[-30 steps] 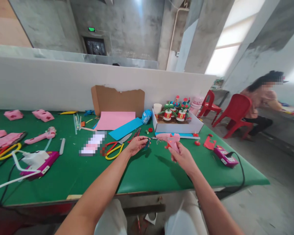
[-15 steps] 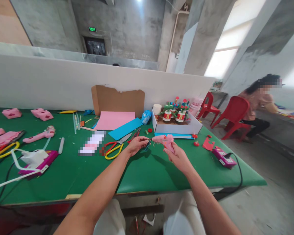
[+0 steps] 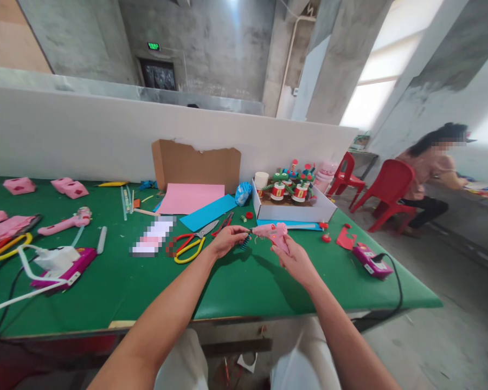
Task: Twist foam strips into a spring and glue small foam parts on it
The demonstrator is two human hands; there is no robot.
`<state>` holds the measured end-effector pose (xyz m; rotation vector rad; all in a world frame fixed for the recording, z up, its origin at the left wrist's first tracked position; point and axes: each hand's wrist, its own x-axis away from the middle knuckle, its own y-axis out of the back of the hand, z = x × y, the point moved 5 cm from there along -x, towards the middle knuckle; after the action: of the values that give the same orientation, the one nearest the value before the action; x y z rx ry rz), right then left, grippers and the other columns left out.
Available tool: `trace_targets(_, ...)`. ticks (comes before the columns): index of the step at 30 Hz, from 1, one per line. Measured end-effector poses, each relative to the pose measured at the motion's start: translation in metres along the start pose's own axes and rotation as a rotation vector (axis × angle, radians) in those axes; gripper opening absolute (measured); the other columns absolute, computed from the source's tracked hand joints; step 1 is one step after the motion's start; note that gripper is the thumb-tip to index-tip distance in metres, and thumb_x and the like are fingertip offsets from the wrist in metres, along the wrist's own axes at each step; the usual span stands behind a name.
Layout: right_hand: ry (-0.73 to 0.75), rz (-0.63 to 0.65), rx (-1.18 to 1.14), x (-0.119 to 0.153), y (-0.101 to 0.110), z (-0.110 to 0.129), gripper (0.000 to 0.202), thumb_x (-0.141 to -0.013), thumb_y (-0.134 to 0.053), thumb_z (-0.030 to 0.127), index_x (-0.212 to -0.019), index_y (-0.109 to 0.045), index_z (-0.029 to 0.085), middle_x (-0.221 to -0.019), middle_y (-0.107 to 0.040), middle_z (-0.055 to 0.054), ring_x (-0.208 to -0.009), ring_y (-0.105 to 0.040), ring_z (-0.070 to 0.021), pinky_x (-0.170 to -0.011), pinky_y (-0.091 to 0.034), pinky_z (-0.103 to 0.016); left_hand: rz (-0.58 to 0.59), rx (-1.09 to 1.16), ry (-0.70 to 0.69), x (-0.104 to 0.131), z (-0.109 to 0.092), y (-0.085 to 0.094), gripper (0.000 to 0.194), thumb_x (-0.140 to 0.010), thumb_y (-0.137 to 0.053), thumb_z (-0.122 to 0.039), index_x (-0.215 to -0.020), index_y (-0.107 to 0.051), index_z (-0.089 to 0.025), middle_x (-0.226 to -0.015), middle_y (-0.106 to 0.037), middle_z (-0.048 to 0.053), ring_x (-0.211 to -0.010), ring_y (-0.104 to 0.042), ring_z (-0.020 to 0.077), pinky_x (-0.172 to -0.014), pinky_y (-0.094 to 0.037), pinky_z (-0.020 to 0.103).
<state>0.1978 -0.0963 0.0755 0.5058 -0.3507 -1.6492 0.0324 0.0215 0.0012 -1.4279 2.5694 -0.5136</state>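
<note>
My right hand is wrapped round the handle of a pink hot glue gun, its nozzle pointing left and a glue stick jutting from its back. In a pinch, my left hand holds a small dark striped coiled strip at the nozzle's tip. Whether the nozzle touches the strip I cannot tell. Just left of my left hand lie scissors with red and yellow handles, and pliers lie behind it.
A white box holds several cup figures. Blue paper and pink paper lie before a cardboard piece. Purple power strips stand at right and left, with cords. A second glue gun lies left. A person sits far right.
</note>
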Motion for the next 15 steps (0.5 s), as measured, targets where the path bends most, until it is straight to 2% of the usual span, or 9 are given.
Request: trace_targets(15,0.086,-0.010,0.101,-0.0014,0.0039,0.0001,0.030,-0.081,-0.051,0.040,-0.100,-0.055,0.018,-0.057,-0.050,0.004,-0.047,-0.045,-0.0125,-0.046,-0.036,-0.024,-0.019,-0.074,-0.021,0.0049,-0.0076,-0.0054,0.044,-0.047,-0.088,-0.035,-0.080,-0.071,-0.012,-0.070,-0.067,0.002,-0.061,-0.054,0.0080,-0.061,-0.039,0.022)
